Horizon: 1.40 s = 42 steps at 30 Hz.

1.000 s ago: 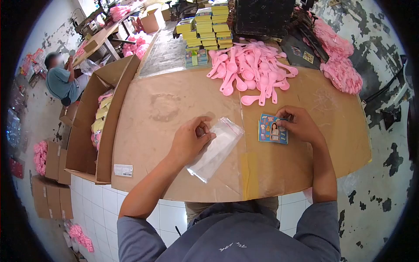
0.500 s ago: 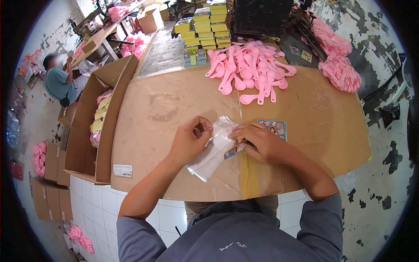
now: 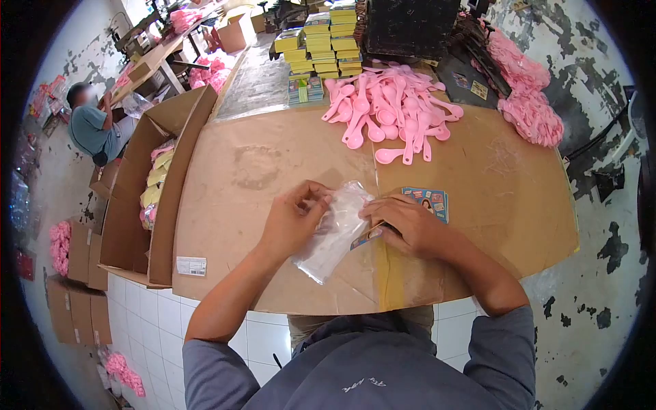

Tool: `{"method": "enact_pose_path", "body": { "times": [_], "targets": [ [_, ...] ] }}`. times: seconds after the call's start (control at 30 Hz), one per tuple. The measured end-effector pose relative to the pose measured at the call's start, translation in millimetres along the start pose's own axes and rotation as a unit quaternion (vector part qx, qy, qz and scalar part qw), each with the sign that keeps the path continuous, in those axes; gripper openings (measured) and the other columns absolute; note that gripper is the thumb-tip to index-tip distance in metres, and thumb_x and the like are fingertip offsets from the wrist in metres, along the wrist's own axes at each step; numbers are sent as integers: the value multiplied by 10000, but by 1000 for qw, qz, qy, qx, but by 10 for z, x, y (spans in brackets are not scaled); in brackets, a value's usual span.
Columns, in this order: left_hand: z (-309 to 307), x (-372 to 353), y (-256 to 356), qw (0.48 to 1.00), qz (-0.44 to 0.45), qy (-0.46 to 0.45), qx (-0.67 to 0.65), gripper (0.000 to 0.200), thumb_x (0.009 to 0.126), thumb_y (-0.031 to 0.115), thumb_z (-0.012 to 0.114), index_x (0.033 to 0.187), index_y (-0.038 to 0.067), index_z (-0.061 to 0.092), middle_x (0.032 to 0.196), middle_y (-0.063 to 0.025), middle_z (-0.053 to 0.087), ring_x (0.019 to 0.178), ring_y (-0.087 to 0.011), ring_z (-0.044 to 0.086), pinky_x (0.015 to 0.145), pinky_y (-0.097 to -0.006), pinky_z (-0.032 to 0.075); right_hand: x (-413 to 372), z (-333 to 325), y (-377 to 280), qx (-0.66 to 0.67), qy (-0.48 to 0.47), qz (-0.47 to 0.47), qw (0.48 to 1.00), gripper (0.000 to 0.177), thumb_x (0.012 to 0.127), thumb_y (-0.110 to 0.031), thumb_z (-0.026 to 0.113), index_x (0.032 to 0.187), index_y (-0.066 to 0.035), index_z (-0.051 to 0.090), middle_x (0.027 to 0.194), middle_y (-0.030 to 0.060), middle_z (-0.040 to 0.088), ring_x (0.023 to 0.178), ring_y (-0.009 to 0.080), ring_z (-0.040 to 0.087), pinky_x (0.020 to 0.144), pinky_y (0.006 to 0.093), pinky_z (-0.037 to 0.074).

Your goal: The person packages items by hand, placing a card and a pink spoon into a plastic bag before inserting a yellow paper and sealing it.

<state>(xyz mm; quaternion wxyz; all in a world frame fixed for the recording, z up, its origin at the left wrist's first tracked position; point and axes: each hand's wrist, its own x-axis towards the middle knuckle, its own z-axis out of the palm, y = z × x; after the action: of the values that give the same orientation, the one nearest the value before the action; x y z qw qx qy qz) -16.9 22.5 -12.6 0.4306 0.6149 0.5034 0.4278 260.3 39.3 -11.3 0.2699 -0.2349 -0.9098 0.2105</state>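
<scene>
A broad brown cardboard-covered surface [image 3: 273,137] spreads in front of the person, a strip of yellow tape [image 3: 391,273] running in from its near edge. Along its left side stands a long, open-topped brown cardboard box [image 3: 179,171], with yellow and pink packets [image 3: 156,174] inside. Toward the far side of the surface lies a loose pile of pale pink plastic measuring spoons [image 3: 393,109], the nearest ones spilling toward the person. Behind the spoons stands a dark, boxy black object [image 3: 410,34], and to its left rise tight stacks of yellow-edged printed cards [image 3: 318,48].

Clear, flat plastic bags [image 3: 328,239] lie slantwise between the two hands, near the middle of the surface. The right grip [image 3: 403,222] is closed on a small blue printed card [image 3: 365,238], which overlaps the right side of the bags; whether it is inside one cannot be told. The left grip [image 3: 297,212] is narrow, thumb and forefinger near each other at the bags' upper left edge; whether they pinch the plastic cannot be told. Other blue picture-printed rectangular cards [image 3: 437,199] lie just beyond the right grip, partly hidden by it. A small white paper label [image 3: 191,266] sits near the surface's left edge.
</scene>
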Motion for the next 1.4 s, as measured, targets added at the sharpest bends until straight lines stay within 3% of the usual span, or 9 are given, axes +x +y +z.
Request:
{"method": "enact_pose_path", "body": {
  "times": [0.1,0.2,0.3,0.5,0.8,1.0,1.1,1.2,1.4],
  "targets": [
    [-65,22,9,993,-2,16,-118,260,972,7,620,1231,-6,634,1058,-103,751,831,-125,710,724,-276,572,8,-81,-23,7,-2,-9,1000,296,921,-86,690,1202,-19,622,1193,154,661,1136,350,634,1002,417,483],
    [-111,-10,222,980,-28,-22,-197,311,993,20,621,1303,6,592,1050,-108,751,838,-137,724,727,-276,581,21,-233,-161,73,20,178,981,312,921,-30,694,1221,-16,608,1167,125,672,1099,254,668,952,364,523],
    [-65,-43,266,972,-72,-66,-212,330,990,37,656,1313,10,591,1021,-108,760,843,-135,727,742,-281,591,54,-189,-156,280,163,264,909,312,939,2,685,1237,-11,595,1149,91,675,1065,143,664,913,307,543],
    [84,-83,172,971,-90,-110,-194,428,968,49,712,1365,-12,563,1025,-132,776,943,-145,743,807,-287,596,48,-167,-95,339,236,223,883,340,967,-17,665,1301,-31,601,1117,60,684,1042,103,652,908,289,541],
    [158,-140,195,983,-40,-169,-64,483,978,31,690,1431,-11,528,1028,-112,772,961,-135,714,844,-284,561,84,-236,-159,100,71,134,983,356,935,-44,713,1286,-34,658,1113,90,714,989,143,668,842,308,537],
    [194,-159,182,984,-53,-146,-90,464,996,45,672,1439,11,537,1018,-87,763,916,-93,683,780,-262,543,61,-61,-182,354,210,224,883,291,928,-55,731,1215,-12,707,1121,96,718,973,162,685,848,301,541],
    [197,-146,201,981,-52,-135,-126,442,1005,56,664,1430,16,548,995,-69,756,860,-74,666,741,-246,530,31,-96,-206,214,124,200,948,266,934,-54,723,1196,-15,708,1128,110,710,1037,169,667,862,308,531],
    [179,-176,258,983,-48,-148,-98,415,1012,62,657,1412,15,561,969,-56,746,815,-59,647,707,-228,515,141,-135,-214,179,35,56,982,198,961,-79,679,1144,-13,715,1185,129,678,1113,220,638,919,354,503],
    [136,-150,226,984,-47,-129,-110,381,1011,62,657,1381,12,582,907,-13,717,787,-37,628,644,-203,479,384,-471,502,-269,112,67,954,226,945,-86,638,1152,-47,721,1322,138,603,1224,323,560,1059,457,416]
  ]
}}
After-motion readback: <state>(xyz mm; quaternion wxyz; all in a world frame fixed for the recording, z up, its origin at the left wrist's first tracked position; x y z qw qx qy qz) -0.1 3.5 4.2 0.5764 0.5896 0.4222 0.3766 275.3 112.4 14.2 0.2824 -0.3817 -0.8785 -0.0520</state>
